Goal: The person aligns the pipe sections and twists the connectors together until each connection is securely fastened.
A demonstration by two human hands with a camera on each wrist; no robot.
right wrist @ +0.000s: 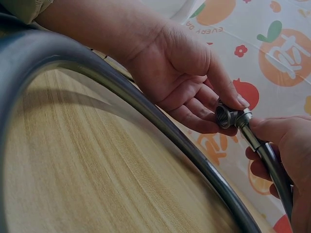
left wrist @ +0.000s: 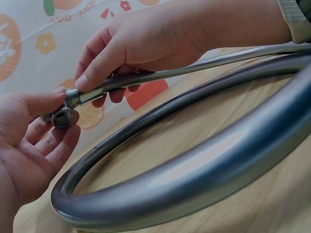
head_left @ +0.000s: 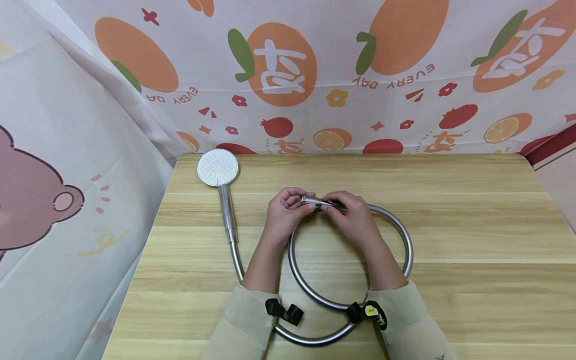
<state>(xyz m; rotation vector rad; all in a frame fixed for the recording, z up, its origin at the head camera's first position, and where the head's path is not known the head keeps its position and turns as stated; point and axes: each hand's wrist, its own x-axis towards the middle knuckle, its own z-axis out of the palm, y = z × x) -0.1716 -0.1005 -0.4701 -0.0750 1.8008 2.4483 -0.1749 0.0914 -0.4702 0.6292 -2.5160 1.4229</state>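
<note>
My left hand (head_left: 285, 212) pinches a small metal elbow fitting (left wrist: 63, 116), and its round, internally threaded opening shows in both wrist views. Beside it, my right hand (head_left: 353, 215) grips the end of a silver shower hose (right wrist: 277, 179) just behind its metal collar (right wrist: 250, 136). Collar and fitting meet end to end, with the right thumb at the joint. From there the hose loops round on the wooden table below my hands. Its other end runs to a shower head (head_left: 218, 167) with a round white face, lying at the table's left.
The wooden table (head_left: 472, 225) reaches up to a fruit-patterned cloth (head_left: 337, 50) hanging behind it. Another cloth (head_left: 67, 125) with a pink animal print drapes down the left side. Part of the hose passes beneath my forearms.
</note>
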